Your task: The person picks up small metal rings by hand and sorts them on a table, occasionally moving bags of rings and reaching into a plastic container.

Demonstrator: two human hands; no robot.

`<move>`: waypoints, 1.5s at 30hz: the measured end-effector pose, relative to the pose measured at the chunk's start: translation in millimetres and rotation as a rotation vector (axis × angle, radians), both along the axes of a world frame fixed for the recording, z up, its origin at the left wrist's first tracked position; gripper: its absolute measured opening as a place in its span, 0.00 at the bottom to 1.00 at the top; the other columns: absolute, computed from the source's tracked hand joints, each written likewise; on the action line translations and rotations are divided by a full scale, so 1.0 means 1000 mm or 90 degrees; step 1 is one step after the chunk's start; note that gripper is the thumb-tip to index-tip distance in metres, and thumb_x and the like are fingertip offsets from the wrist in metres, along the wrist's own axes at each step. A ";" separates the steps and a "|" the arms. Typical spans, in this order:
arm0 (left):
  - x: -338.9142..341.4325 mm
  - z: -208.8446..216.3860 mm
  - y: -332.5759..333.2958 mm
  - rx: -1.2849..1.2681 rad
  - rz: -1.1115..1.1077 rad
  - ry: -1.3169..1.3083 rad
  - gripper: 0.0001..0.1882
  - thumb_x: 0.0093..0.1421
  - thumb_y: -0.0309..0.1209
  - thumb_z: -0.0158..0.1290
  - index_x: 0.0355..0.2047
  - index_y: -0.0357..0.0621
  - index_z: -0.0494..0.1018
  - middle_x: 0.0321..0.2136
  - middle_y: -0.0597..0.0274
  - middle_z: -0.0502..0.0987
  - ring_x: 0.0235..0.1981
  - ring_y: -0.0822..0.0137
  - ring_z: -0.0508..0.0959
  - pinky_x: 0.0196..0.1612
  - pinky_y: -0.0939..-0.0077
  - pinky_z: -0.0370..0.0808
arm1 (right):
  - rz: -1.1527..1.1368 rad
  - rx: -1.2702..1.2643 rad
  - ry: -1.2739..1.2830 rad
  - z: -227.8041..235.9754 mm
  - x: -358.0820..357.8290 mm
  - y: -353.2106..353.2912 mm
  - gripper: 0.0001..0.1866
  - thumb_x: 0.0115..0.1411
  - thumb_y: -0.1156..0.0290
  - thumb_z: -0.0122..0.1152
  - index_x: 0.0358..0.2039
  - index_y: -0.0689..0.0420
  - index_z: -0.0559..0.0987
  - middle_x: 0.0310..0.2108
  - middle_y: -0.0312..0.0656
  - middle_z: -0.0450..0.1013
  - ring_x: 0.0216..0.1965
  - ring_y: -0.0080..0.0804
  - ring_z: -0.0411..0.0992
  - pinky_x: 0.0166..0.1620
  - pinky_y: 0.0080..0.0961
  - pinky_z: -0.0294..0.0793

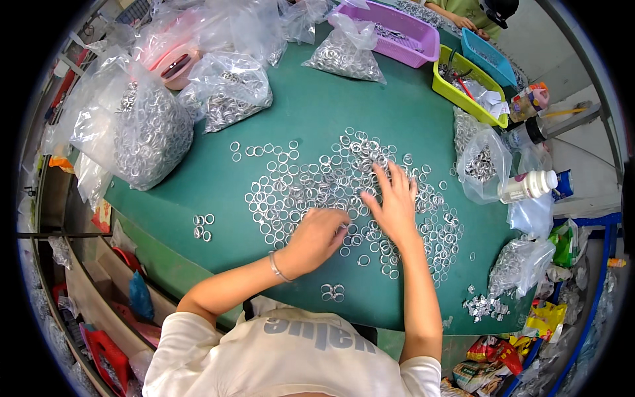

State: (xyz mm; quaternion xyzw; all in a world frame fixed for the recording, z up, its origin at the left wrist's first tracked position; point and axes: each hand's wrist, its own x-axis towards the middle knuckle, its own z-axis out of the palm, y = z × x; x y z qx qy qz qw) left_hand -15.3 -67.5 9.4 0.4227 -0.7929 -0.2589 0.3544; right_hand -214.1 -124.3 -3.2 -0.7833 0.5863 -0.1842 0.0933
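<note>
A wide scatter of shiny silver metal rings (284, 192) covers the middle of the green table, with the rings heaped thickest at the far side. My right hand (395, 206) lies over the right part of this heap, its fingers spread and touching rings. At the near edge of the scatter, my left hand (313, 241) has its fingers curled together in a pinch; what is between them, if anything, is hidden. A bracelet circles the left wrist. Two small groups sit apart from the scatter: one group of rings (204, 226) to the left, another cluster of rings (333, 292) close to my body.
Clear bags of rings (155, 135) crowd the far left, with another bag (347, 56) at the back. Purple (397, 33), lime (473, 99) and blue baskets (489, 56) line the back right. A white bottle (529, 186) and small metal pieces (485, 308) lie right. Another person's hand (463, 23) shows beyond.
</note>
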 end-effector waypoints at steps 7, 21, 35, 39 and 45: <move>0.033 0.027 0.012 0.333 -0.016 0.078 0.17 0.56 0.20 0.53 0.47 0.39 0.71 0.39 0.51 0.75 0.38 0.52 0.77 0.43 0.65 0.75 | 0.182 0.093 0.002 0.038 -0.010 0.081 0.21 0.54 0.66 0.63 0.50 0.55 0.76 0.58 0.45 0.64 0.64 0.48 0.55 0.64 0.50 0.49; 0.014 -0.005 0.079 0.082 -0.150 -0.079 0.20 0.54 0.21 0.55 0.49 0.38 0.71 0.46 0.57 0.73 0.46 0.59 0.72 0.46 0.67 0.67 | -0.062 -0.141 -0.071 0.007 -0.004 -0.011 0.15 0.51 0.76 0.64 0.41 0.59 0.78 0.42 0.41 0.72 0.45 0.41 0.68 0.49 0.35 0.64; 0.025 0.006 0.025 0.061 -0.056 -0.030 0.15 0.57 0.24 0.53 0.46 0.42 0.73 0.48 0.56 0.72 0.49 0.57 0.71 0.49 0.61 0.67 | 0.056 0.147 -0.229 0.049 -0.010 0.075 0.04 0.49 0.78 0.65 0.27 0.58 0.80 0.29 0.42 0.76 0.35 0.42 0.72 0.43 0.37 0.69; -0.008 0.003 -0.056 -0.057 -0.027 -0.141 0.14 0.55 0.21 0.52 0.44 0.40 0.74 0.43 0.57 0.72 0.45 0.58 0.70 0.48 0.62 0.65 | 0.139 0.266 -0.186 0.048 0.001 0.135 0.06 0.48 0.75 0.68 0.26 0.60 0.79 0.25 0.42 0.75 0.29 0.41 0.72 0.37 0.34 0.70; -0.042 -0.015 -0.108 -0.149 -0.032 -0.326 0.10 0.52 0.20 0.50 0.35 0.40 0.75 0.36 0.58 0.70 0.41 0.60 0.70 0.41 0.66 0.65 | -0.053 0.004 -0.159 0.049 -0.010 0.084 0.06 0.52 0.78 0.62 0.32 0.61 0.78 0.34 0.45 0.74 0.38 0.42 0.70 0.43 0.34 0.67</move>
